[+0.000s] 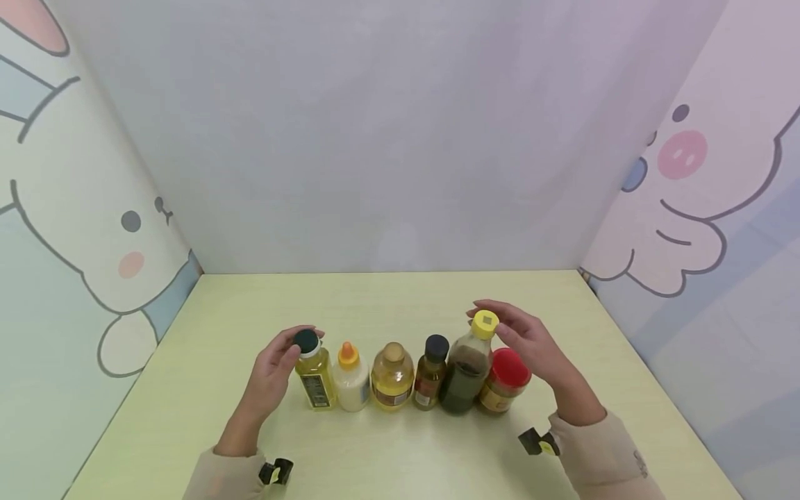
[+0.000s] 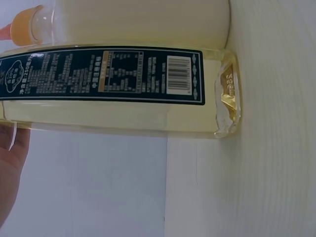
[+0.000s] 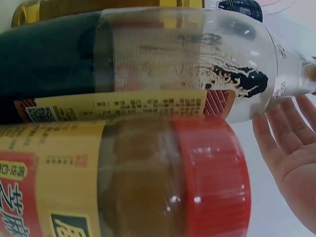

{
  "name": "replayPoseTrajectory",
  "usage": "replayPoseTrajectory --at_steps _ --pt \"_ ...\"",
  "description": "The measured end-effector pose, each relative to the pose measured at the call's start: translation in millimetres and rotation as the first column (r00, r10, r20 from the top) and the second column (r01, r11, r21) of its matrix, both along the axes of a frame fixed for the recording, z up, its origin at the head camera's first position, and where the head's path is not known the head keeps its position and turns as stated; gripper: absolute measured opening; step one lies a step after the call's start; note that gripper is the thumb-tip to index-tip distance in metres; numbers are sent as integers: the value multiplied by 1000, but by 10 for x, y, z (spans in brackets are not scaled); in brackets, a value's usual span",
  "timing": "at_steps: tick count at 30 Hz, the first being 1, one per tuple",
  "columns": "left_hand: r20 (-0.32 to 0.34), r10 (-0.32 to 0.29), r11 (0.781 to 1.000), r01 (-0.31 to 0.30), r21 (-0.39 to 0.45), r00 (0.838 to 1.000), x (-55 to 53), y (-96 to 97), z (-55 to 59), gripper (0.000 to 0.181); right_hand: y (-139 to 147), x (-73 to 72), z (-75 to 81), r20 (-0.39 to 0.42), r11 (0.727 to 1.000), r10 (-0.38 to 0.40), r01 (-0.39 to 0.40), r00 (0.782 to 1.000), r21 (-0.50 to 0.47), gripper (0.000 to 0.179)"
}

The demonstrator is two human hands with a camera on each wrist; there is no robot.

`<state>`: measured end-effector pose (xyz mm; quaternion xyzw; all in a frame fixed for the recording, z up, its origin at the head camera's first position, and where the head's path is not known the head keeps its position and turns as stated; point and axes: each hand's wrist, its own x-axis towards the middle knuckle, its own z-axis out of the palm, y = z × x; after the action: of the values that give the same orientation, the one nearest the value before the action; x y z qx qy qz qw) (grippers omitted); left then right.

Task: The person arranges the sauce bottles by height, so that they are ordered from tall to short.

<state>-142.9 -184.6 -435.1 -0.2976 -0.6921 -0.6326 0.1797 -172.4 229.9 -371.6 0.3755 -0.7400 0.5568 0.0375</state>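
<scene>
Probably the chief risk is a topple: both hands meet tall bottles up at the neck and cap, so a sideways nudge there could tip one into the close-packed row. The left hand [image 1: 270, 375] curves thumb and fingers loosely about the cap of the green-capped bottle [image 1: 317, 383] at the row's left end; whether they grip it, I cannot tell. The right hand [image 1: 528, 344] has its fingers relaxed and spread wide on the far right side of the yellow-capped bottle [image 1: 462, 378], near its neck, holding nothing firmly. Its wrist passes close by the red-lidded jar [image 1: 496, 397] at the right end, and a low sweep could knock that too. Both bottles stand upright on the pale table [image 1: 400, 462]. The left one is clear and squarish, filled with yellow liquid, with a dark label and barcode; the right one holds dark liquid below a clear, streaked shoulder, with a cream label. Between them stand an orange-tipped squeeze bottle [image 1: 351, 390], a round tan-capped bottle [image 1: 392, 378] and a small black-capped bottle [image 1: 429, 383].
</scene>
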Motion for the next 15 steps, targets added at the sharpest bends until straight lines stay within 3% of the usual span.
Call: replayPoseTrajectory --at_steps 7,15 --pt "47 42 999 -42 -13 998 26 23 15 26 -46 24 -2 23 999 10 -9 1000 -42 44" --pt "59 41 999 -40 -18 997 31 30 15 29 -91 45 -12 52 997 15 -11 999 -72 45"
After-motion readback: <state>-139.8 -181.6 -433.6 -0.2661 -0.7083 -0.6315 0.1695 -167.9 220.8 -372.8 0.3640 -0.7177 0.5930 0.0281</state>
